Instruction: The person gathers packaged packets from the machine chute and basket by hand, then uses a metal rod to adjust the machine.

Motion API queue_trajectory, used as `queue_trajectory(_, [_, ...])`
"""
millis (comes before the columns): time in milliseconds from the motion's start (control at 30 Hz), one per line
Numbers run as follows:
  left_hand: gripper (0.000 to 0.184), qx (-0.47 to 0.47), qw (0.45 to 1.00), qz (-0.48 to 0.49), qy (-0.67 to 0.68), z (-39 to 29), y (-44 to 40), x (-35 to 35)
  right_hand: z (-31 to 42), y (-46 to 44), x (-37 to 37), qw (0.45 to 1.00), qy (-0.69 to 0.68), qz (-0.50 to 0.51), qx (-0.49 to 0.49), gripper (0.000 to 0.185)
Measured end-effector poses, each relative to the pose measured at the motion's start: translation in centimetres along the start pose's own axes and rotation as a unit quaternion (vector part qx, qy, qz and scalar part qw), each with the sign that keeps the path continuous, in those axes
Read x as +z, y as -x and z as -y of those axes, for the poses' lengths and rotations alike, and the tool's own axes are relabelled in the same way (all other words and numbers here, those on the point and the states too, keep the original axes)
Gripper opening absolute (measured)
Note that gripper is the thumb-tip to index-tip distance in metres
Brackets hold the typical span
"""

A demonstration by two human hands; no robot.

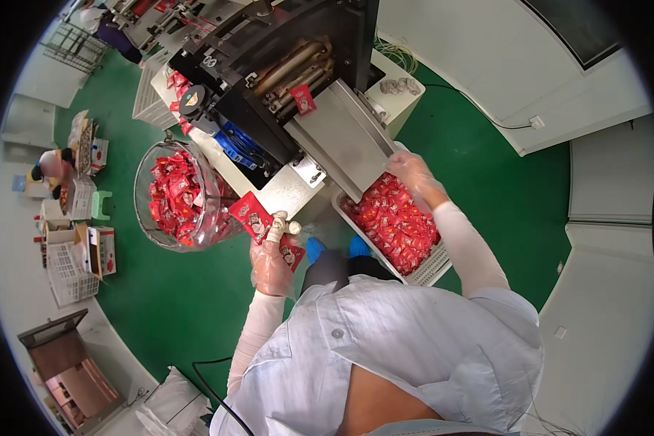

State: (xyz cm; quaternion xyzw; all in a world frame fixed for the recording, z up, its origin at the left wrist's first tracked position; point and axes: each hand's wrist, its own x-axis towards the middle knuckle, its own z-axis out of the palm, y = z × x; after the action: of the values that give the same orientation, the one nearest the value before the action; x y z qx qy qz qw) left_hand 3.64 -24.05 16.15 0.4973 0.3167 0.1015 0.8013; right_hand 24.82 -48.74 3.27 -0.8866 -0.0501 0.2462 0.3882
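Observation:
My left hand (270, 267), in a clear plastic glove with pale finger covers, is closed on red packets (251, 216); one sticks out at the upper left and another at the right. My right hand (413, 174), also gloved, is at the lower right edge of the metal chute (349, 142), above a crate of red packets (392, 225). Its fingers look bent, and whether they hold anything is hidden. A single red packet (303, 99) lies at the top of the chute, by the machine's rollers (291, 69).
A clear round bin (144, 218) of red packets stands left of the machine table (287, 190). More packets lie behind it near a white basket (147, 98). Far left are crates (73, 272), a green stool (100, 206) and a bent-over person (53, 164); another person (112, 33) stands at the top left.

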Motion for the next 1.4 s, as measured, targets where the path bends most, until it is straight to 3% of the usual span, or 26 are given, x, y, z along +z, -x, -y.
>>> queue_trajectory(100, [0.025,0.003,1.0,-0.008,0.005,-0.1,-0.1,-0.3,-1.7,-4.0,4.8,0.998,0.038,-0.033,-0.032,0.051])
queue_trajectory(133, [0.026,0.006,1.0,-0.009,0.004,-0.3,0.0,-0.5,0.3,-4.0,5.0,0.999,0.038,0.007,0.036,0.063])
queue_trajectory(300, [0.026,0.013,1.0,-0.027,0.005,-0.5,0.0,-2.6,0.2,-7.1,10.0,0.997,-0.039,-0.051,0.042,0.07])
queue_trajectory(400, [0.024,-0.013,0.997,-0.071,0.011,-0.3,0.2,-4.0,3.7,-7.4,9.6,0.996,-0.052,-0.058,0.043,0.071])
queue_trajectory(600, [0.021,-0.011,0.995,-0.088,0.034,-0.2,0.7,-4.9,6.8,-10.0,12.1,0.984,-0.014,-0.176,0.004,0.065])
queue_trajectory(700, [0.021,-0.019,0.995,-0.089,0.044,-0.2,0.7,-4.7,10.1,-9.5,11.4,0.982,-0.032,-0.173,0.064,0.062])
queue_trajectory(800, [0.026,-0.024,0.996,-0.068,0.048,0.7,0.7,-5.7,9.1,-10.1,11.7,0.989,-0.065,-0.12,0.057,0.059])
queue_trajectory(867, [0.03,-0.035,0.996,-0.041,0.072,1.3,0.4,-6.3,4.0,-14.8,15.4,0.969,0.169,-0.066,-0.167,0.056])
queue_trajectory(933, [0.032,-0.061,0.991,-0.013,0.119,1.5,0.4,-6.1,4.5,-14.3,15.1,0.974,0.146,-0.055,-0.165,0.053])
queue_trajectory(967, [0.018,-0.09,0.985,-0.049,0.141,1.1,0.3,-5.4,5.6,-13.8,14.1,0.996,0.008,-0.075,-0.055,0.052])
queue_trajectory(1000, [0.018,-0.095,0.984,-0.046,0.141,1.3,0.4,-5.4,7.3,-12.4,13.0,0.985,-0.133,-0.091,0.059,0.051])
queue_trajectory(1100, [0.018,-0.098,0.986,-0.032,0.134,1.5,0.4,-5.0,8.9,-11.9,12.8,0.979,-0.071,-0.169,0.086,0.047])
queue_trajectory(1200, [0.026,-0.101,0.991,-0.032,0.085,1.7,0.6,-4.8,9.4,-11.5,12.9,0.98,-0.033,-0.176,0.091,0.055])
queue_trajectory(1300, [0.023,-0.117,0.989,-0.04,0.083,1.8,0.6,-4.8,8.9,-10.3,11.3,0.984,-0.141,-0.021,0.104,0.05])
queue_trajectory(1400, [0.02,-0.129,0.986,-0.021,0.101,2.6,0.5,-4.7,6.9,-11.1,10.6,0.985,-0.085,0.127,0.082,0.033])
